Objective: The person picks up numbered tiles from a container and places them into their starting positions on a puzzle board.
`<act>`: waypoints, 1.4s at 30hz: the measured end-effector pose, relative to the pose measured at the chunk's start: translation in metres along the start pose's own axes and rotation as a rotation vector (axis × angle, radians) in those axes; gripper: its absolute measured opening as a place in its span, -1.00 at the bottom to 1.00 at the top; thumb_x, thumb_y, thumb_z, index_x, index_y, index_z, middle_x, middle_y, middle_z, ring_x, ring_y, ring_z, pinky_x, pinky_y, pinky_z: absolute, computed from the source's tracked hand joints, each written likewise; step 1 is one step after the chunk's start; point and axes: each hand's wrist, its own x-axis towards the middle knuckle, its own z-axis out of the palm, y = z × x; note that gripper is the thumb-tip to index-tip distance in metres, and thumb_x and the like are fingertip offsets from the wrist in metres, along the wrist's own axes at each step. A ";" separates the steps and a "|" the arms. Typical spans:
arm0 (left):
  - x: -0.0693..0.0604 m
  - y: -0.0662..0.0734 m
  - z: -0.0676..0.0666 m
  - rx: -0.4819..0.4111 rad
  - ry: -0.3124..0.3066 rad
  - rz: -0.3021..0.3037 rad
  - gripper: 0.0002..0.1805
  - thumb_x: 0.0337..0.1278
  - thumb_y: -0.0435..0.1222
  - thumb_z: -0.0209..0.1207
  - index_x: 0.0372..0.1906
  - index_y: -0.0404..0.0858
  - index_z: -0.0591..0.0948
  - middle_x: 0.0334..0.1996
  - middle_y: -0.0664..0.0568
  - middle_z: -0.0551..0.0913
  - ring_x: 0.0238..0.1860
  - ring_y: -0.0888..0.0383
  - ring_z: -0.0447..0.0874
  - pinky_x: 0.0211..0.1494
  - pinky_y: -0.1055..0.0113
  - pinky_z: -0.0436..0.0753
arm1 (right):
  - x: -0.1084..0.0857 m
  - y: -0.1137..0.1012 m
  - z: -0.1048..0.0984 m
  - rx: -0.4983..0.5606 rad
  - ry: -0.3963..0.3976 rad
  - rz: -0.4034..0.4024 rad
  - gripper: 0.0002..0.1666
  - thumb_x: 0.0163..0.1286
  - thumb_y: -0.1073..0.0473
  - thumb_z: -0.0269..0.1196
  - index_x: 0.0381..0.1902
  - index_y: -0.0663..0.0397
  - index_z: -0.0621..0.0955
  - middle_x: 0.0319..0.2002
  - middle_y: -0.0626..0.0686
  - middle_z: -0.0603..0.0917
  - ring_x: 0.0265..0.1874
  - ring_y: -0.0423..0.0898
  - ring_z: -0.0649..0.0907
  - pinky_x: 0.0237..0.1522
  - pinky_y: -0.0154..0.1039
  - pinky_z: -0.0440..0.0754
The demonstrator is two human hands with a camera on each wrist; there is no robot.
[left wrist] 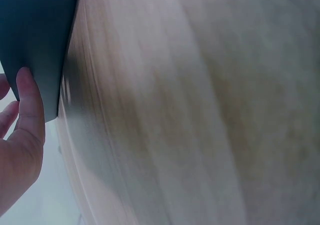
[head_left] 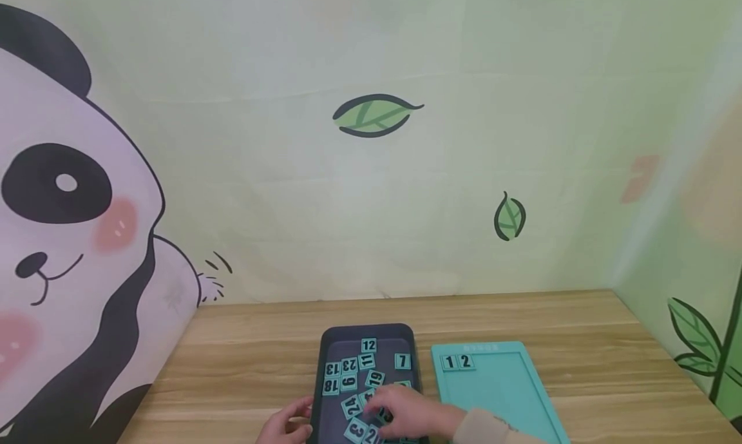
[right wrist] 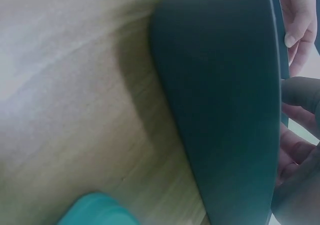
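Soft head-view light, dim hazy wrist views, blurred tabletop (left wrist: 175, 110), shadow beside tray (right wrist: 220, 110)

Tray (head_left: 387, 352) is navy, board (head_left: 501, 389) turq, tiles (head_left: 402, 361) teal w/ blk nos (head_left: 368, 345), tbl (head_left: 255, 347) wood-grain.

My right hand (head_left: 408, 410) covers several square turquoise number tiles (head_left: 366, 396), so I can't tell whether it pinches one. The head view's bottom edge cuts off the dark rectangular tray (head_left: 317, 379) and flat turquoise board (head_left: 504, 389), whose pale lettering (head_left: 480, 348) is illegibly small.
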 end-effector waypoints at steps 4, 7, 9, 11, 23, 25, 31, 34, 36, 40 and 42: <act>-0.001 0.000 0.000 -0.001 -0.004 -0.002 -0.39 -0.04 -0.38 0.01 0.17 -0.56 0.20 -0.12 -0.18 0.44 -0.20 0.10 0.54 -0.22 0.20 0.56 | -0.001 -0.003 0.000 0.034 -0.026 0.026 -0.64 0.08 0.18 0.22 -0.09 -0.01 0.57 -0.25 -0.15 0.57 -0.31 -0.39 0.47 -0.27 -0.48 0.46; -0.001 0.000 0.000 0.005 -0.001 -0.002 -0.39 -0.04 -0.37 0.01 0.17 -0.56 0.20 -0.13 -0.18 0.44 -0.20 0.10 0.54 -0.21 0.20 0.56 | -0.003 -0.004 0.000 0.033 -0.031 0.022 -0.63 0.09 0.17 0.21 -0.08 0.00 0.57 -0.25 -0.15 0.57 -0.30 -0.39 0.48 -0.26 -0.48 0.46; -0.001 0.000 0.000 0.006 -0.001 -0.005 -0.39 -0.04 -0.37 0.01 0.17 -0.56 0.20 -0.13 -0.18 0.44 -0.20 0.10 0.54 -0.21 0.20 0.56 | -0.005 -0.005 0.000 0.026 -0.030 0.011 -0.63 0.09 0.17 0.20 -0.08 0.00 0.57 -0.24 -0.14 0.57 -0.29 -0.39 0.48 -0.25 -0.47 0.46; -0.001 0.000 0.000 0.005 -0.001 -0.009 -0.39 -0.04 -0.37 0.01 0.17 -0.56 0.20 -0.13 -0.18 0.44 -0.20 0.10 0.54 -0.21 0.19 0.56 | -0.007 -0.006 -0.001 0.044 -0.035 0.013 -0.63 0.11 0.18 0.19 -0.07 0.02 0.56 -0.23 -0.13 0.57 -0.28 -0.39 0.48 -0.24 -0.47 0.46; 0.000 -0.003 -0.001 -0.003 -0.003 0.007 -0.39 -0.02 -0.37 0.01 0.17 -0.57 0.19 -0.14 -0.19 0.44 -0.20 0.11 0.54 -0.20 0.19 0.56 | -0.006 -0.012 0.009 0.056 -0.007 0.026 -0.63 0.12 0.15 0.19 -0.06 0.05 0.56 -0.27 -0.14 0.53 -0.32 -0.41 0.44 -0.28 -0.49 0.43; 0.000 -0.004 -0.001 -0.005 -0.004 0.010 -0.39 -0.02 -0.37 0.02 0.17 -0.58 0.19 -0.14 -0.18 0.44 -0.21 0.11 0.55 -0.20 0.19 0.56 | -0.002 -0.012 0.013 0.021 0.003 0.028 -0.62 0.12 0.12 0.20 -0.06 0.06 0.56 -0.25 -0.14 0.54 -0.30 -0.41 0.44 -0.24 -0.48 0.43; 0.001 -0.004 0.000 -0.020 -0.005 -0.004 -0.38 -0.03 -0.37 0.02 0.17 -0.57 0.19 -0.13 -0.16 0.45 -0.20 0.12 0.55 -0.19 0.19 0.56 | 0.010 -0.012 0.028 -0.029 0.016 0.130 -0.59 0.11 -0.01 0.19 -0.06 -0.05 0.56 -0.30 -0.19 0.53 -0.35 -0.38 0.43 -0.26 -0.43 0.44; 0.000 -0.004 0.000 -0.024 -0.006 -0.012 -0.38 -0.02 -0.37 0.02 0.18 -0.56 0.19 -0.12 -0.16 0.44 -0.20 0.12 0.54 -0.19 0.19 0.56 | 0.014 -0.012 0.034 -0.076 0.045 0.175 -0.60 0.09 -0.03 0.20 -0.08 -0.09 0.57 -0.30 -0.19 0.53 -0.34 -0.36 0.45 -0.27 -0.39 0.46; 0.000 -0.003 0.000 -0.028 -0.005 -0.023 -0.38 -0.01 -0.36 0.02 0.19 -0.55 0.18 -0.12 -0.17 0.44 -0.20 0.12 0.54 -0.19 0.18 0.56 | 0.017 -0.012 0.038 -0.104 0.065 0.196 -0.59 0.08 -0.05 0.21 -0.08 -0.10 0.57 -0.29 -0.19 0.54 -0.33 -0.35 0.46 -0.26 -0.38 0.46; 0.000 -0.001 0.000 -0.039 -0.003 -0.049 -0.39 0.00 -0.36 0.00 0.20 -0.53 0.18 -0.10 -0.18 0.42 -0.20 0.14 0.54 -0.18 0.18 0.56 | 0.021 -0.014 0.042 -0.143 0.075 0.233 -0.58 0.08 -0.10 0.20 -0.08 -0.15 0.56 -0.31 -0.22 0.51 -0.35 -0.35 0.45 -0.29 -0.38 0.45; 0.000 0.000 0.001 -0.041 -0.002 -0.059 -0.39 0.00 -0.36 0.00 0.20 -0.52 0.19 -0.10 -0.18 0.42 -0.21 0.14 0.54 -0.19 0.18 0.56 | 0.022 -0.014 0.043 -0.148 0.078 0.225 -0.60 0.08 -0.10 0.20 -0.09 -0.17 0.56 -0.32 -0.23 0.50 -0.35 -0.36 0.44 -0.30 -0.39 0.45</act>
